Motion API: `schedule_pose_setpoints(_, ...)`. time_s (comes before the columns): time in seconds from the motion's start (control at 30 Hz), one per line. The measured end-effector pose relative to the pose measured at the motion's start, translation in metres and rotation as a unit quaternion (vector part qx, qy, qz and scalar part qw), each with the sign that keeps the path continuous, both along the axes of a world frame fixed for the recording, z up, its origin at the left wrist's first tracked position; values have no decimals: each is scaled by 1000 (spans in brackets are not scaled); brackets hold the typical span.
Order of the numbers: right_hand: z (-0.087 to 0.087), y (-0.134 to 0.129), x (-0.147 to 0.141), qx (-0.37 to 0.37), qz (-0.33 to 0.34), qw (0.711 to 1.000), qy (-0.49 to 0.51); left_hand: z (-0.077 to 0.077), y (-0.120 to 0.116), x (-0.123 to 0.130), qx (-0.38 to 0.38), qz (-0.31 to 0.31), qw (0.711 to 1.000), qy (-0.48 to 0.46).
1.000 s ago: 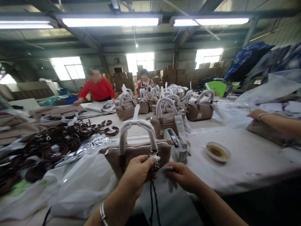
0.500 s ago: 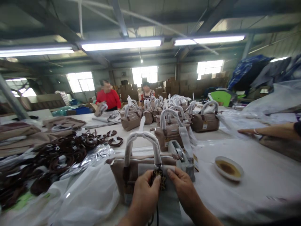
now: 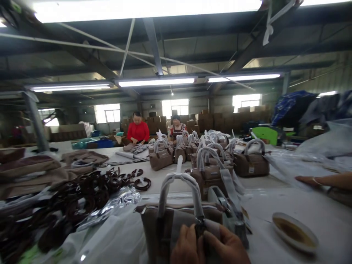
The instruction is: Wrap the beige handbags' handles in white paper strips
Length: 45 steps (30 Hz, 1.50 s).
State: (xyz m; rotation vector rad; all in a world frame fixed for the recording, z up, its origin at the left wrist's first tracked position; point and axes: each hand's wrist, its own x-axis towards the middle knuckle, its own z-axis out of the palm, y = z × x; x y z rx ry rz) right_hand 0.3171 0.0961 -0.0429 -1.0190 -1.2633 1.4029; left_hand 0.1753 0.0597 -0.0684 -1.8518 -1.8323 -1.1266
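Observation:
A taupe handbag (image 3: 150, 223) with wrapped white handles (image 3: 180, 178) stands upright before me. At the base of its right handle hangs a small dark hanging piece (image 3: 200, 230), mostly covered by my fingers. My left hand (image 3: 186, 245) is closed on this piece from the left, fingers curled. From the right, my right hand (image 3: 229, 245) pinches at the same piece, thumb and fingers together. Whitish wrapping lies over the bag's front behind the hands. The lower bag is out of view. A grey tape dispenser (image 3: 220, 196) stands just behind the bag's right end.
Several similar handbags (image 3: 209, 176) stand behind. Coiled dark brown straps (image 3: 90, 194) pile up at left. A shallow dish (image 3: 294, 233) with brownish contents sits at right. Another person's hand (image 3: 310, 180) rests on plastic there. Two people (image 3: 138, 130) are across the table.
The view has tilted up, so the bag and my hands sit lower. My right hand has come in closer to my left at the hanging piece. The person in red has lowered their hands.

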Motion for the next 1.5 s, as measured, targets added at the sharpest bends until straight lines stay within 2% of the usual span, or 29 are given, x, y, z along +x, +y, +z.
schedule_pose_setpoints(0.17,6,-5,-8,5,-57,998,-36,4,-11,8,-49,29,996,68)
schedule_pose_setpoints(0.27,11,-8,-9,4,-66,997,-32,20,-23,0,-54,-28,997,56)
schedule_pose_setpoints(0.37,15,-11,-8,-3,-48,999,-1,39,-34,-18,-17,-94,995,-5)
schedule_pose_setpoints(0.43,19,-14,-7,-19,-34,999,37,49,-37,-32,0,-97,991,-88)
schedule_pose_setpoints(0.5,22,-16,-6,-40,-16,996,82,56,-37,-43,-31,-109,972,-206)
schedule_pose_setpoints(0.53,24,-17,-6,-51,-7,993,103,58,-37,-47,-66,-120,952,-275)
schedule_pose_setpoints(0.6,28,-17,-6,-72,9,989,130,61,-36,-51,-146,-130,884,-425)
schedule_pose_setpoints(0.7,30,-17,-5,-89,21,986,139,64,-38,-52,-200,-114,738,-634)
schedule_pose_setpoints(0.77,30,-16,-4,-91,31,985,145,65,-41,-52,-193,-107,644,-732)
schedule_pose_setpoints(0.8,30,-15,-3,-92,36,984,147,65,-42,-52,-188,-110,609,-763)
schedule_pose_setpoints(0.87,29,-14,-1,-87,40,986,137,66,-43,-51,-205,-141,562,-789)
schedule_pose_setpoints(0.93,29,-14,0,-74,33,991,105,66,-41,-46,-251,-187,543,-779)
schedule_pose_setpoints(1.0,30,-14,0,-49,15,997,53,64,-36,-38,-307,-227,551,-742)
schedule_pose_setpoints(1.03,32,-15,-1,-32,4,999,22,62,-33,-33,-328,-237,567,-718)
schedule_pose_setpoints(1.1,35,-18,-2,15,-19,998,-52,57,-26,-23,-356,-248,616,-658)
schedule_pose_setpoints(1.2,40,-23,-3,84,-50,984,-152,53,-19,-12,-350,-258,711,-552)
schedule_pose_setpoints(1.27,41,-26,-2,97,-62,977,-181,54,-17,-7,-328,-254,769,-487)
schedule_pose_setpoints(1.3,41,-27,-2,93,-64,976,-184,55,-17,-6,-322,-248,788,-462)
schedule_pose_setpoints(1.4,41,-29,-2,63,-64,980,-176,59,-20,-4,-316,-225,815,-431)
schedule_pose_setpoints(1.5,40,-29,-6,48,-79,981,-173,56,-24,2,-294,-208,811,-461)
